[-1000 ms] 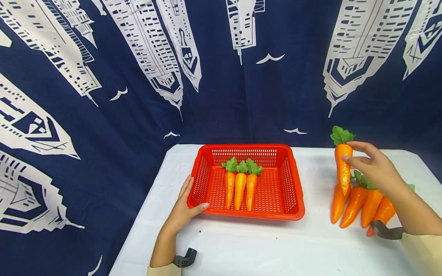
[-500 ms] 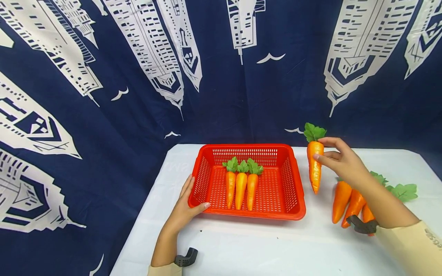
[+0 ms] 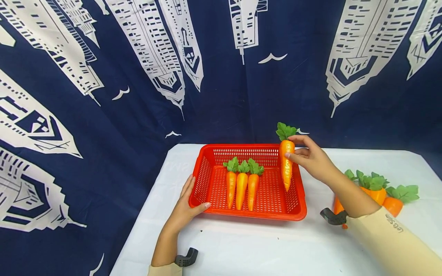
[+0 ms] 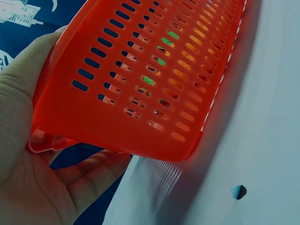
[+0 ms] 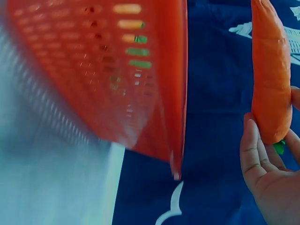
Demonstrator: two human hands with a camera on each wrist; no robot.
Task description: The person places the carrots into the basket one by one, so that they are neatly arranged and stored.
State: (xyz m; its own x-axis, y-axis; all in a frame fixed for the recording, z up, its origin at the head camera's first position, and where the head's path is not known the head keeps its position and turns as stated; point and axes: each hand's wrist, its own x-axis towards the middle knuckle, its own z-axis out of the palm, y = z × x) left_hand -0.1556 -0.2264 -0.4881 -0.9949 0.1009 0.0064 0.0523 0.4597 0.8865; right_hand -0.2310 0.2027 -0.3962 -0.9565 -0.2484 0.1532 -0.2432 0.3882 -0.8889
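Note:
My right hand (image 3: 308,158) pinches an orange carrot (image 3: 286,163) near its leafy top, thumb and fingers on either side. The carrot hangs tip down and overlaps the right wall of the red basket (image 3: 248,215) in the head view. The right wrist view shows the same carrot (image 5: 272,75) beside the basket wall. My left hand (image 3: 184,209) rests at the basket's front left corner, thumb over the front rim and straight fingers along the left side. Inside, three carrots (image 3: 242,191) lie side by side, leaves toward the back.
Several more carrots (image 3: 393,205) lie on the white table (image 3: 248,249) at the right, partly hidden behind my right forearm. A dark blue curtain (image 3: 221,111) printed with white buildings hangs behind and to the left.
My right hand has carried the carrot left from above the right-hand pile to the basket's right wall. My left hand has stayed at the basket's corner.

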